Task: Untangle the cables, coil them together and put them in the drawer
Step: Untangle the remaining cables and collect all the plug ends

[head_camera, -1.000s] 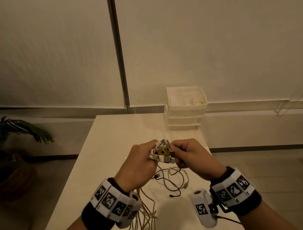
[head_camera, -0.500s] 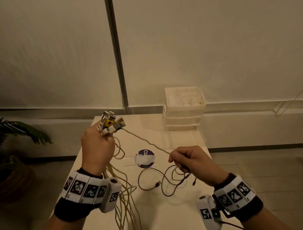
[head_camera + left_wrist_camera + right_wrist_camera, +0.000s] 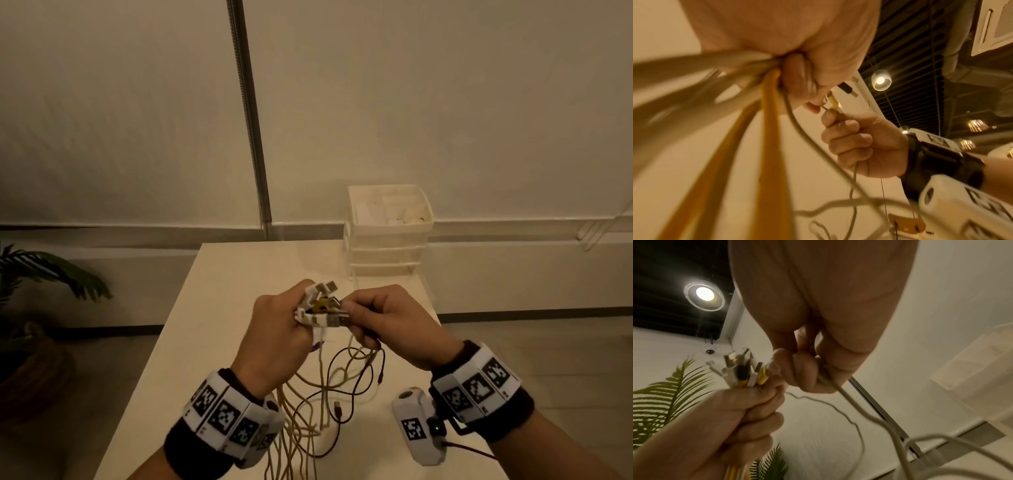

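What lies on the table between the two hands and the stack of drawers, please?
Head view: only bare table between the hands (left hand, right hand) holding the cable plugs and the stack of drawers.

Drawer unit (image 3: 387, 255) at table's (image 3: 222, 308) far right edge. Hands meet above table centre, left hand (image 3: 277, 337) beside right hand (image 3: 399, 329). Cables (image 3: 308, 411) hang beneath onto table. Plant (image 3: 41, 274) left of table.

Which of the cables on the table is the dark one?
The thin dark cable looping on the table below the right hand; the rest are pale or yellow, bunched in the left hand.
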The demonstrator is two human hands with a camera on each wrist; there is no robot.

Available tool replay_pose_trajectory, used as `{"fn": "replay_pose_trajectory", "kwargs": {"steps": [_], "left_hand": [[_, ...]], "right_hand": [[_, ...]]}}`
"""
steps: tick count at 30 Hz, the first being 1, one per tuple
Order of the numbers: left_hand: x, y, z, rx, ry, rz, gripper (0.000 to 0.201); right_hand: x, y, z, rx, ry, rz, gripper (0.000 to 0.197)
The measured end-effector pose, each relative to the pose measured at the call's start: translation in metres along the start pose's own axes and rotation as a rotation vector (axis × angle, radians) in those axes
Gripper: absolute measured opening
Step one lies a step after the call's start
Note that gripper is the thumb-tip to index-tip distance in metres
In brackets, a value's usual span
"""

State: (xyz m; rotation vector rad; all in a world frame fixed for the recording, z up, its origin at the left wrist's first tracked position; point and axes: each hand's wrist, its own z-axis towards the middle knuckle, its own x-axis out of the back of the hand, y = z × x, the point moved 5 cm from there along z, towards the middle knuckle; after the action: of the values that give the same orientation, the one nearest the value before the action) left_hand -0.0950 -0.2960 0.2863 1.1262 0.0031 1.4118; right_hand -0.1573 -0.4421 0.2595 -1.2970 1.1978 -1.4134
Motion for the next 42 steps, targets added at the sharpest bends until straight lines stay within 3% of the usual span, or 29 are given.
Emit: {"fn": "replay_pose_trajectory", "kwargs": {"steps": [5,7,11,15,19,22,24,27,29,31,33,35,39,42], "left_hand": [[0.060,-0.026,0.012,0.195,0.382,0.173,0.035],[0.072,-0.038,0.011,0.283,0.429,0.210,0.033],[0.071,-0.052,0.002,0.420,0.500,0.052,0.028],[0.075,-0.059,-0.002,0.449,0.526,0.014,0.022],[0.099,-0.077,-0.005,0.453,0.658,-0.034,0.028],[0.108,-0.074,-0.004,0.432,0.683,0.012,0.032],[0.106,-0.070,-0.003,0.442,0.643,0.043,0.028],[0.095,-0.059,0.001,0.419,0.478,0.089,0.011],[0.083,-0.042,0.006,0.310,0.337,0.174,0.042],[0.064,-0.023,0.011,0.217,0.181,0.139,0.060],[0.039,-0.012,0.014,0.153,0.003,0.103,0.060],[0.018,-0.009,0.013,0.142,-0.132,0.114,0.045],[0.015,-0.020,0.010,0.205,-0.087,0.196,0.025],[0.034,-0.030,0.011,0.244,0.049,0.237,0.027]], "right_hand": [[-0.001,0.023,-0.011,-0.046,-0.005,0.015,0.026],[0.000,0.032,-0.012,-0.056,0.004,-0.010,0.025],[-0.007,0.035,-0.005,-0.009,-0.032,-0.141,0.024],[-0.003,0.039,0.000,0.000,-0.017,-0.183,0.023],[0.004,0.041,0.004,0.031,0.032,-0.284,0.022],[0.011,0.045,0.006,0.053,0.100,-0.304,0.022],[0.015,0.044,0.008,0.071,0.134,-0.292,0.023],[0.018,0.039,0.014,0.071,0.137,-0.220,0.023],[0.017,0.029,0.020,0.085,0.106,-0.201,0.022],[0.010,0.015,0.028,0.124,0.053,-0.256,0.021],[0.000,-0.002,0.036,0.177,-0.015,-0.282,0.021],[-0.006,-0.016,0.041,0.219,-0.060,-0.277,0.022],[-0.009,-0.019,0.039,0.218,-0.099,-0.259,0.015],[-0.010,-0.003,0.037,0.164,-0.107,-0.283,0.012]]}}
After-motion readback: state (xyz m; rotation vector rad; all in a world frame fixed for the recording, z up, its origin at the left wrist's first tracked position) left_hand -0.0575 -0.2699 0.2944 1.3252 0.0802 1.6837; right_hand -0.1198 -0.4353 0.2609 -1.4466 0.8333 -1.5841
